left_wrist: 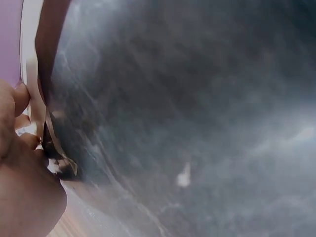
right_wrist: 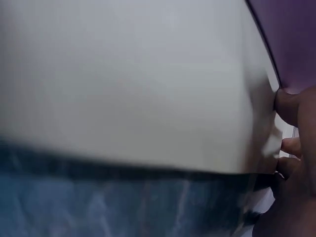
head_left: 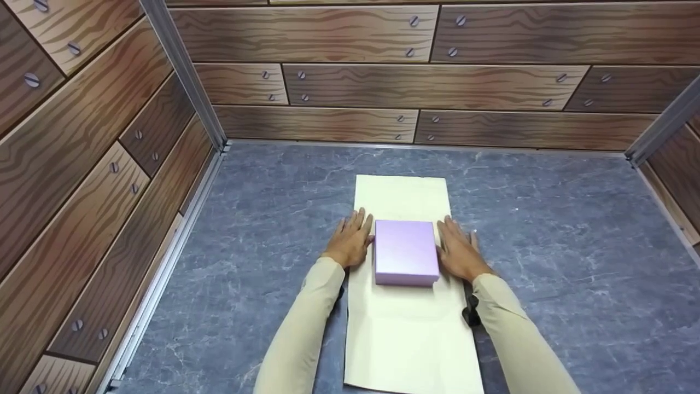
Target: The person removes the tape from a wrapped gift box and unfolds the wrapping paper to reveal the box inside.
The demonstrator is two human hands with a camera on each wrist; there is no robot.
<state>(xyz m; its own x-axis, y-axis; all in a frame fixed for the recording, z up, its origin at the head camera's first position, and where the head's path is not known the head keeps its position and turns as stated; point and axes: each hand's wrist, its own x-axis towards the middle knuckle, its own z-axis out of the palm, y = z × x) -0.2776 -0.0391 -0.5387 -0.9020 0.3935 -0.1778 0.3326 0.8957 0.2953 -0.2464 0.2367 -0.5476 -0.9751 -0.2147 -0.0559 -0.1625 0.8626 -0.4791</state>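
Observation:
A purple box [head_left: 406,249] lies on a long cream sheet of paper [head_left: 413,339], which stretches away from the person. My left hand [head_left: 350,241] rests at the paper's left edge, fingers extended forward and thumb close to the box's left side. On the opposite side, my right hand [head_left: 458,250] lies with straight fingers over the paper's right edge, its thumb by the box. The left wrist view shows the paper edge [left_wrist: 32,74] standing slightly raised beside the thumb. In the right wrist view the paper [right_wrist: 138,89] fills much of the picture, with the box [right_wrist: 296,39] at the corner.
The work surface [head_left: 262,219] is blue-grey and marble-patterned. Wood-plank-patterned walls [head_left: 350,85] stand behind and at both sides, joined by metal corner posts [head_left: 188,71]. Dark straps or devices [head_left: 471,311] sit under the wrists.

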